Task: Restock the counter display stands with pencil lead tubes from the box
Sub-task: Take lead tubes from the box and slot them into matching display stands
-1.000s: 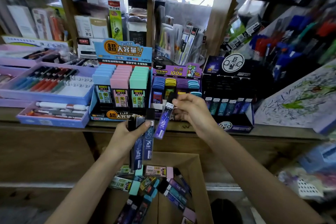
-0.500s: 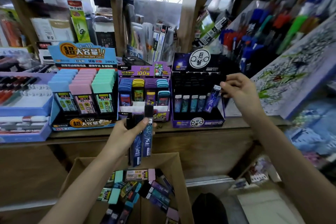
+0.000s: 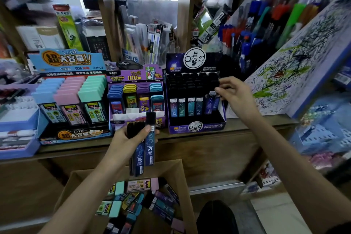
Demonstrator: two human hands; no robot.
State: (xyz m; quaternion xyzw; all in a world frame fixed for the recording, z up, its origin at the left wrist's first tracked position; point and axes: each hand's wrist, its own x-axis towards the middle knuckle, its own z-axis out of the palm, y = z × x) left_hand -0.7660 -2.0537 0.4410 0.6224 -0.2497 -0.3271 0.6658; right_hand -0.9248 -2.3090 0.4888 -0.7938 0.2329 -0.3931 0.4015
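Note:
My left hand [image 3: 131,142] grips a small bundle of dark blue lead tubes [image 3: 145,150] upright above the open cardboard box [image 3: 176,169], which holds several loose tubes [image 3: 144,201]. My right hand [image 3: 235,95] is at the right end of the dark purple constellation display stand [image 3: 195,127]. Its thumb and fingers pinch the black cap of a blue lead tube [image 3: 210,103] that stands slightly tilted in the front row, beside several upright tubes [image 3: 186,107].
On the wooden counter [image 3: 191,144] stand a purple display of coloured lead cases [image 3: 135,99] and a blue stand of pastel cases [image 3: 70,100]. Pen trays [image 3: 17,123] sit far left. A scribbled test board [image 3: 296,74] leans at right. Shelves of stock rise behind.
My right hand has lowered its tube into the front row at the right end of the dark stand. My left hand keeps its bundle in the same place.

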